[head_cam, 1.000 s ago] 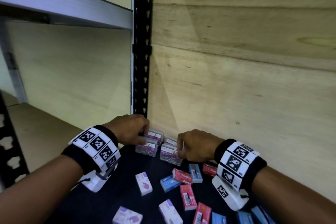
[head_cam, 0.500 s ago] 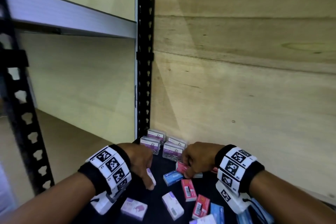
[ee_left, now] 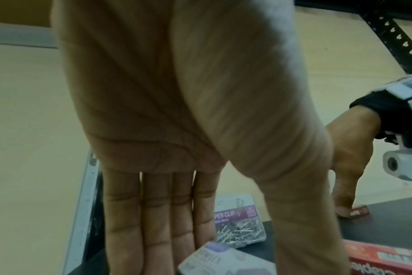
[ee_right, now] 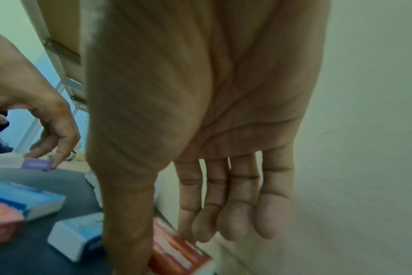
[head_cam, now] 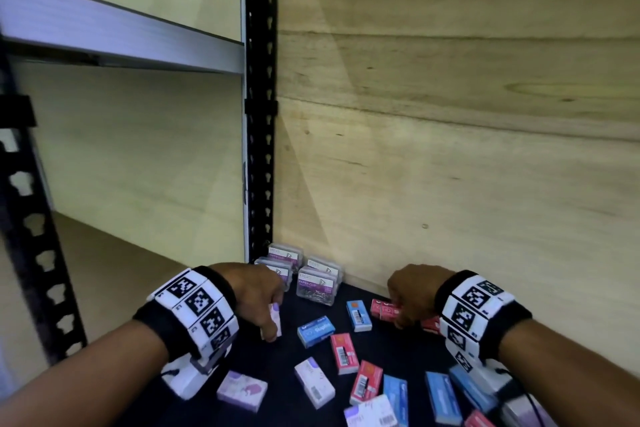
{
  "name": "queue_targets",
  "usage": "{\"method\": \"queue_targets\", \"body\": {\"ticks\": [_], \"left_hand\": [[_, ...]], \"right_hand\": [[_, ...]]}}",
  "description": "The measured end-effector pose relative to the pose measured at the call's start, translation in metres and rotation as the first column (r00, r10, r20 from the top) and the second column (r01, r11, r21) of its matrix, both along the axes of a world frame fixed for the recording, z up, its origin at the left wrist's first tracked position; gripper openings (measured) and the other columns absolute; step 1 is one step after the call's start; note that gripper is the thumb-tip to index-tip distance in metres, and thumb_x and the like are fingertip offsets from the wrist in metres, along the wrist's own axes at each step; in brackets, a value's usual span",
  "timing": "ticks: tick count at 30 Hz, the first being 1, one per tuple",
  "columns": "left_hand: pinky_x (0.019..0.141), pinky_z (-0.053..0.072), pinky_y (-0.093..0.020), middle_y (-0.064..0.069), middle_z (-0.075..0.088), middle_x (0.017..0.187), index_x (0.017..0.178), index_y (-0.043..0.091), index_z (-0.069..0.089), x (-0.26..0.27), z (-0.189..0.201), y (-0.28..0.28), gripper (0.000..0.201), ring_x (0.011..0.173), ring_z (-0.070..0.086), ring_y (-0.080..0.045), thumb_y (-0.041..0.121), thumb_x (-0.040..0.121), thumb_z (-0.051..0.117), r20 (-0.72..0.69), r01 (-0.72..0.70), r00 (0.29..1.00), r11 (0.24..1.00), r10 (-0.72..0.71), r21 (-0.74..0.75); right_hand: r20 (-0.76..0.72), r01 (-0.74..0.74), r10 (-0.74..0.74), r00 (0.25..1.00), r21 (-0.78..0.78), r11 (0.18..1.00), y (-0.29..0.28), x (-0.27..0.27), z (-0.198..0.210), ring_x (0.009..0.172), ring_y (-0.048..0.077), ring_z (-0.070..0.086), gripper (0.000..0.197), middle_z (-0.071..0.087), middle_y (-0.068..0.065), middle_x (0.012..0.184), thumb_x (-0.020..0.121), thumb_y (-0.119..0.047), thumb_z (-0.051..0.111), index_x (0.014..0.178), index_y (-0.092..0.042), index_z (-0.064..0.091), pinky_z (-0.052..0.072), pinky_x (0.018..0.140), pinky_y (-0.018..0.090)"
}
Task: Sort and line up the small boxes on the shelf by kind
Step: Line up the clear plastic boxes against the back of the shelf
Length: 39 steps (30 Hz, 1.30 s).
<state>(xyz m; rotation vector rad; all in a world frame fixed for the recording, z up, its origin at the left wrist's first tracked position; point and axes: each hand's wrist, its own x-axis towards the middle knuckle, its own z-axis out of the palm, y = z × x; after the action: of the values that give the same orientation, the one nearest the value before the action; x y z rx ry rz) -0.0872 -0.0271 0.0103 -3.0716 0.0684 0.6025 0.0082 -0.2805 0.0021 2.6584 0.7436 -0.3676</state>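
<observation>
From the head camera I see my left hand (head_cam: pixel 258 295) pinching a lilac staple box (head_cam: pixel 273 322) near the left edge of the dark shelf (head_cam: pixel 277 357); the box stands on end, long axis close to vertical. My right hand (head_cam: pixel 410 293) grips a red staple box (head_cam: pixel 382 309) by the plywood back wall (head_cam: pixel 450 166), its long axis running left to right. Four clear paper clip boxes (head_cam: pixel 317 286) sit grouped in the back corner beside the black upright post (head_cam: pixel 259 97). Blue, red and lilac boxes lie scattered at mixed angles nearer me; one blue staple box (head_cam: pixel 317 330) lies between my hands.

On the left wrist camera, the fingers (ee_left: pixel 139 214) hang nearly straight against the lilac staple box (ee_left: pixel 223 260), the thumb on its other side. A paper clip box (ee_left: pixel 239 223) stands just behind.

On the right wrist camera, the thumb and fingers (ee_right: pixel 233 214) close on the red staple box (ee_right: pixel 176 251), its long axis pointing away along the wall. Two blue boxes (ee_right: pixel 75 240) lie to its left.
</observation>
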Motion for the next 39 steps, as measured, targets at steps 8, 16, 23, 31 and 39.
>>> {"method": "queue_targets", "body": {"ticks": [8,16,23,31,39], "left_hand": [[0.092,0.048,-0.03,0.011,0.05,0.109,0.131,0.032,0.052,-0.009,0.008,0.023,0.06,0.098,0.052,-0.011,0.043,0.076,0.074,0.008,-0.011,1.0,1.0,0.011,-0.02],[0.068,0.042,-0.02,0.014,0.057,0.096,0.107,0.031,0.064,-0.017,0.003,0.043,0.049,0.08,0.052,-0.001,0.035,0.065,0.089,0.025,0.004,1.0,0.994,-0.001,-0.11],[0.063,0.044,-0.015,0.005,0.068,0.098,0.097,0.03,0.064,-0.025,0.004,0.047,0.043,0.079,0.057,-0.005,0.029,0.063,0.091,0.047,0.002,0.999,0.975,0.008,-0.22],[0.058,0.051,-0.018,-0.002,0.069,0.085,0.095,0.017,0.068,-0.025,0.015,0.029,0.026,0.057,0.063,-0.004,0.016,0.075,0.085,0.088,0.038,0.996,0.906,-0.001,-0.423],[0.066,0.049,-0.025,0.016,0.07,0.077,0.086,0.032,0.068,0.006,0.026,-0.067,0.03,0.067,0.06,-0.003,0.045,0.066,0.086,0.261,0.322,0.938,0.845,-0.226,-0.426]], "right_hand": [[-0.152,-0.198,0.245,0.957,0.272,0.942,0.046,-0.045,0.011,0.088,0.015,0.06,0.034,0.065,-0.008,0.096,0.084,-0.051,0.07,0.106,-0.025,0.066,0.046,0.075,0.028],[-0.254,-0.3,0.346,0.903,0.204,0.932,0.084,-0.08,-0.01,0.086,0.024,0.068,0.048,0.074,0.005,0.094,0.08,-0.061,0.069,0.101,-0.017,0.067,0.042,0.057,0.027],[-0.243,-0.304,0.365,0.899,0.254,0.918,0.091,-0.087,-0.011,0.081,0.024,0.065,0.04,0.073,0.007,0.093,0.08,-0.045,0.076,0.103,-0.012,0.068,0.04,0.055,0.025],[-0.226,-0.224,0.31,0.924,0.336,0.915,0.057,-0.09,0.004,0.085,0.021,0.057,0.033,0.061,-0.002,0.096,0.084,-0.036,0.075,0.108,-0.02,0.059,0.045,0.071,0.031],[-0.202,0.019,0.051,0.978,0.329,0.944,-0.07,-0.08,0.036,0.056,0.013,0.055,0.023,0.073,0.008,0.095,0.089,-0.021,0.068,0.109,-0.011,0.061,0.044,0.05,0.021]]}}
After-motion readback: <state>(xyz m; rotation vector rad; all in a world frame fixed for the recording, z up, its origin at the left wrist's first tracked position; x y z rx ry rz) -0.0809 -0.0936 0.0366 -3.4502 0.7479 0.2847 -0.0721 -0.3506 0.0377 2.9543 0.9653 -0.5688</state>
